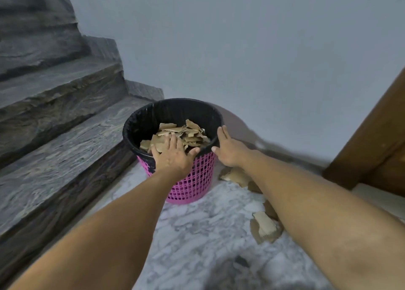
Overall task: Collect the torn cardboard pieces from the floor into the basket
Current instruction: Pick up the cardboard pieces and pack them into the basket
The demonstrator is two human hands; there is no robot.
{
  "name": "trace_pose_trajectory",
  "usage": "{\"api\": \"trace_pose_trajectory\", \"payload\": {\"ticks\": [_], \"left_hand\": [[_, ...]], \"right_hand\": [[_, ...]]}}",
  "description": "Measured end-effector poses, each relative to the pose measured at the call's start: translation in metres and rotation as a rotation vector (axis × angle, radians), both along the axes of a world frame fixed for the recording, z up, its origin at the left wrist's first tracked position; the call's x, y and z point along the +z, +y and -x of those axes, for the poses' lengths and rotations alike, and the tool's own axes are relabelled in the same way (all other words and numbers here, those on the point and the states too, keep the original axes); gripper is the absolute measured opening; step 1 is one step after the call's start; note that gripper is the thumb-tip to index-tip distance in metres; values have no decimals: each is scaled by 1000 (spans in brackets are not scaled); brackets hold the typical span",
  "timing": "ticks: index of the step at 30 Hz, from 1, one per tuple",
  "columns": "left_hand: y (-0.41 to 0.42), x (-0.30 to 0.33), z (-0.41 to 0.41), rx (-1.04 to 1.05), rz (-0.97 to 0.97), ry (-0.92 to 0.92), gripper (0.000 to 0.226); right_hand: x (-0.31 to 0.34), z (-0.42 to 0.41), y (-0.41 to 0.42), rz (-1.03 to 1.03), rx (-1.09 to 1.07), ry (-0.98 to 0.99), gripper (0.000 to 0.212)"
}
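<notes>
Nearest, on the white-veined marble floor [197, 235], a few torn cardboard pieces [266, 226] lay unbagged beside the right forearm, flat, ragged-edged, pale brown; more scraps [235, 175] sat just by the basket's foot, some probably hidden under the arm. So the job looked mostly done, with a small remainder to gather. Further out, the left hand [173, 154] lay spread, fingers straight, pressing the heap of cardboard in the basket [186, 134]. The right hand [228, 147] rested flat and open against the rim. The basket [192, 180] was pink plastic lattice, round, lined with a glossy black bag [175, 111]. Beyond it rose rough grey stone steps [54, 114].
</notes>
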State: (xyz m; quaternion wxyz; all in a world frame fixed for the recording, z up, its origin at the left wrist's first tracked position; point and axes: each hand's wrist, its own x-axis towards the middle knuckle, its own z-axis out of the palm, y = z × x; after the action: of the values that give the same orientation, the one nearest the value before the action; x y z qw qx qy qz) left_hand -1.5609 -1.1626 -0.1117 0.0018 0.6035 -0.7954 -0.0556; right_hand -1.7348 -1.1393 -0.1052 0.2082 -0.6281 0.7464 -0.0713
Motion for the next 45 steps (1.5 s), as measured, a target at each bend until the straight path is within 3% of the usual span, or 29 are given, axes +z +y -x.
{"api": "trace_pose_trajectory", "payload": {"ticks": [7, 12, 15, 19, 21, 24, 29, 36, 45], "left_hand": [[12, -12, 7, 33, 251, 76, 68], [31, -24, 56, -516, 421, 221, 48], [49, -34, 92, -674, 239, 193, 35], [70, -61, 141, -615, -185, 124, 37], [84, -74, 160, -652, -259, 70, 42], [107, -89, 186, -732, -286, -30, 48], [132, -99, 220, -723, -479, 8, 55], [132, -128, 242, -613, -483, -16, 51], [96, -214, 231, -199, -562, -112, 102]], "right_hand": [[8, 9, 24, -51, 61, 25, 82], [-1, 64, 75, -195, -29, 96, 68], [-5, 108, 114, -293, -150, 102, 50], [-15, 157, 178, -335, -287, 122, 45], [-22, 181, 211, -370, -372, 148, 33], [-21, 208, 260, -433, -495, 122, 40], [-9, 230, 310, -473, -612, 143, 57], [-34, 242, 312, -450, -641, 146, 59], [-175, 272, 247, -502, -601, 45, 43]]}}
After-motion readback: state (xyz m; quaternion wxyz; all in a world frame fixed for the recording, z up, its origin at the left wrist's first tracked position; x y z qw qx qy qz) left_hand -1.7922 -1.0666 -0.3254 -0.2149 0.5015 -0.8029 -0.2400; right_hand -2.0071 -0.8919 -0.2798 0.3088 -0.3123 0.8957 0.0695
